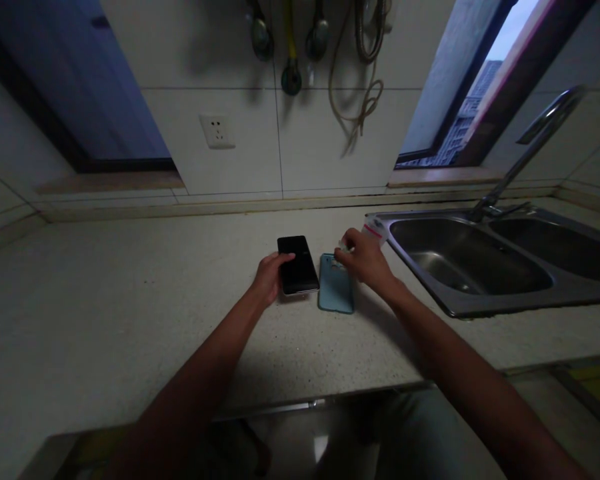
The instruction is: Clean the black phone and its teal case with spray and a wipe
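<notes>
Both forearms stretch out from the bottom of the view across the pale speckled worktop [105, 300] toward two things lying side by side. At the black phone [297, 265], the left hand [270, 277] cups the near left edge with its fingers curled onto the dark screen, apparently to keep it from sliding. Just beside it, touching or nearly so, lies a light blue phone case [335, 283], flat on the worktop. Over the case's far end, the right hand [364, 257] is bunched, fingertips pressed together and pinching something small and pale; what it is cannot be made out. A small white packet with a red stripe [375, 230] sits just behind that hand, by the rim of the steel sink [480, 293], whose tap [535, 143] rises at the right
</notes>
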